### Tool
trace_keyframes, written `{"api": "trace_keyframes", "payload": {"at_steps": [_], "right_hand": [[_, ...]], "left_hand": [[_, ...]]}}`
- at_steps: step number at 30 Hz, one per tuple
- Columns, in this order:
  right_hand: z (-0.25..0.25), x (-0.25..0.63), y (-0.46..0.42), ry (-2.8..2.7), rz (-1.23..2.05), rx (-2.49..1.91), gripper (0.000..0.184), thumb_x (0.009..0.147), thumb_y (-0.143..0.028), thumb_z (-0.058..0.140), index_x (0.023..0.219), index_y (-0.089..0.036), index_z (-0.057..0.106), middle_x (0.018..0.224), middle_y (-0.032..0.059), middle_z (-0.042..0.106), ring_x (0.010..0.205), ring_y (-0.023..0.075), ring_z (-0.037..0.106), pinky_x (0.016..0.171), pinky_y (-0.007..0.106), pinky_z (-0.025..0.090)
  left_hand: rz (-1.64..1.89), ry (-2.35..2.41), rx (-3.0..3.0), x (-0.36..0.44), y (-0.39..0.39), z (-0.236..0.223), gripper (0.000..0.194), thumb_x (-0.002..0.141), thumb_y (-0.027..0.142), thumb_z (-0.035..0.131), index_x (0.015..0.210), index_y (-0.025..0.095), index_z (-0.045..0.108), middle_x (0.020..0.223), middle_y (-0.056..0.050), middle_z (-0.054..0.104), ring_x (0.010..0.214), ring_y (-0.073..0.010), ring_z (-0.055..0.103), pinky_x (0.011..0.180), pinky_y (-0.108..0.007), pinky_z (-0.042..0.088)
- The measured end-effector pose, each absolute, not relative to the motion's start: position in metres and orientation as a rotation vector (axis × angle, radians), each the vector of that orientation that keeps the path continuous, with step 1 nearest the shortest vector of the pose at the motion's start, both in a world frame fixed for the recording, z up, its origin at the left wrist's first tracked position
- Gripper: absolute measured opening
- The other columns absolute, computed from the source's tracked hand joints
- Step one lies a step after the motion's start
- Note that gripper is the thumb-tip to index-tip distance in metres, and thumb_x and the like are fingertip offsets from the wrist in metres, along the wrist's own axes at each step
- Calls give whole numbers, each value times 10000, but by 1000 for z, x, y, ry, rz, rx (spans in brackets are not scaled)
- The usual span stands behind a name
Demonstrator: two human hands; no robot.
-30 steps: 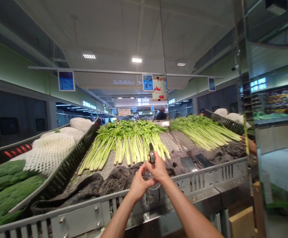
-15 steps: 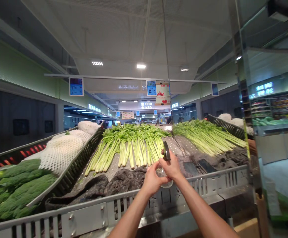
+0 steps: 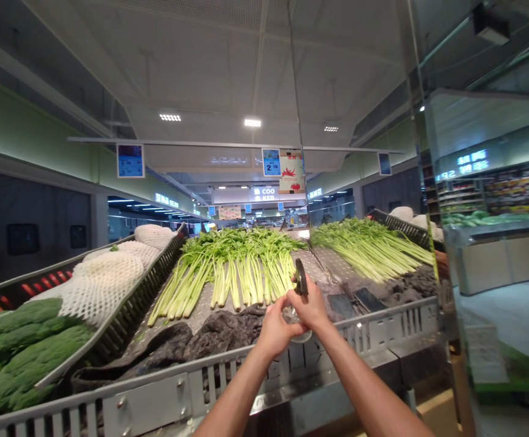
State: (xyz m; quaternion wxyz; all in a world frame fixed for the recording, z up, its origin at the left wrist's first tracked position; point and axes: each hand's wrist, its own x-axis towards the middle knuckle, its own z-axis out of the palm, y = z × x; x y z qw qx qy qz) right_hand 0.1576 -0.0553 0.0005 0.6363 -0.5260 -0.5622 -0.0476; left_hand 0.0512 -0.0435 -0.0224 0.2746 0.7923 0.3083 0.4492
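Both my hands meet in front of the vegetable stand's metal rail (image 3: 155, 393). My right hand (image 3: 313, 311) is closed round a small object with a dark narrow top (image 3: 301, 277) sticking up. Below it shows a clear rounded part (image 3: 301, 335). My left hand (image 3: 274, 331) is closed against that same object from the left. What the object is I cannot make out. Just beyond the hands lie bundles of celery stalks (image 3: 232, 267) on a sloped perforated tray, with dark crumpled cloths (image 3: 218, 334) along its lower edge.
A mirror panel (image 3: 373, 243) on the right repeats the celery. White foam-netted produce (image 3: 104, 273) and bumpy green gourds (image 3: 22, 346) fill the sloped trays on the left. Price screens (image 3: 271, 161) hang overhead. An aisle floor (image 3: 514, 315) runs on the far right.
My hands stay together on the small object, and the dark top has tilted slightly. The view has swung a little, first left and then back right.
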Motion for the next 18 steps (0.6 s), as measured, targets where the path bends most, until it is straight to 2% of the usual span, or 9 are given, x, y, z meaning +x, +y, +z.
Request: {"api": "trace_keyframes", "payload": {"at_steps": [5, 12, 18], "right_hand": [[-5, 151, -50, -1388, -156, -1174, 337, 583, -243, 477, 909, -160, 498, 652, -2, 530, 573, 117, 462, 548, 220, 361], [-29, 149, -34, -1328, -66, -1181, 312, 587, -228, 468, 891, -159, 478, 685, -5, 518, 597, 116, 462, 579, 231, 374], [-25, 149, -36, -1325, -41, -1177, 316, 590, -226, 465, 898, -155, 481, 697, 1, 524, 601, 116, 462, 575, 230, 375]], "left_hand": [[1234, 855, 2169, 46, -38, -27, 617, 457, 166, 678, 1043, 204, 489, 1029, -24, 552, 986, -205, 459, 851, -300, 350], [1136, 871, 2143, 44, -22, -48, 578, 472, 227, 684, 1023, 171, 516, 1004, -57, 571, 952, -213, 494, 841, -314, 363], [1163, 797, 2118, 44, -20, -48, 577, 476, 185, 676, 1029, 167, 512, 1000, -53, 580, 944, -201, 507, 849, -293, 367]]}}
